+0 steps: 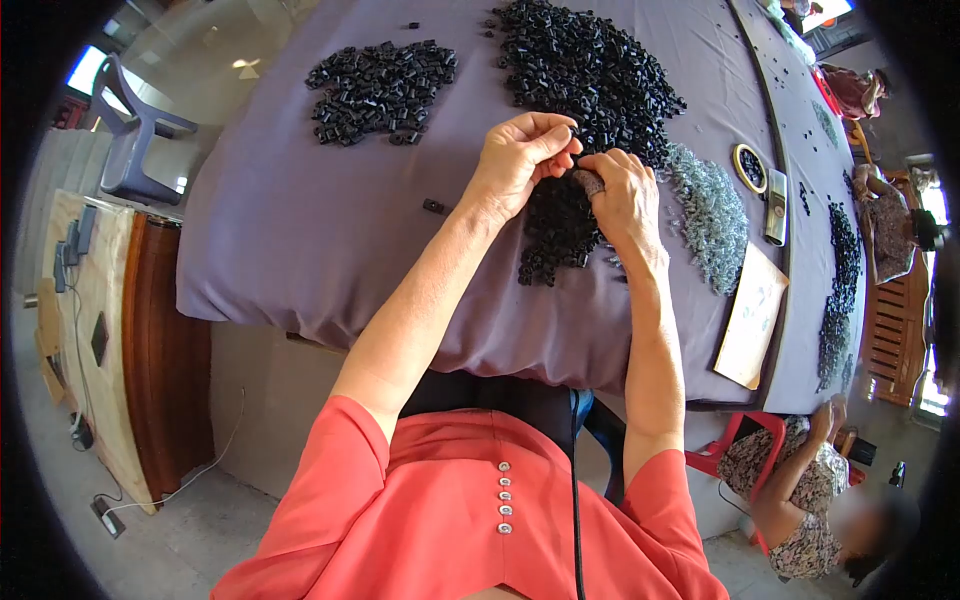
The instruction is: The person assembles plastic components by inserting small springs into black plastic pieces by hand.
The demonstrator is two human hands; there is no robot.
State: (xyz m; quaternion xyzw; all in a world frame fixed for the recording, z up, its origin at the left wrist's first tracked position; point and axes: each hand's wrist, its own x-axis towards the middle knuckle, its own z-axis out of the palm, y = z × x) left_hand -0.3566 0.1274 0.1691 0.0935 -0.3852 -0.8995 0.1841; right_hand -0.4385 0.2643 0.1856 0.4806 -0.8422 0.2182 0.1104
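Note:
My left hand (522,163) is closed in a pinch over the purple cloth, with a small black plastic piece (573,131) at its fingertips. Close beside it, my right hand (625,200) has its fingers drawn together, and what they hold is too small to make out. One right finger wears a pale wrap (590,182). Beneath and between the hands lies a heap of black pieces (556,232). Just beyond them spreads a larger black pile (590,70). Clear plastic pieces (710,220) are heaped to the right of my right hand.
Another black pile (385,90) and a lone black piece (433,206) lie to the left. On the right are a tape roll (749,168), a metallic box (776,212) and a paper sheet (752,315). A person (800,480) sits at the table's right side.

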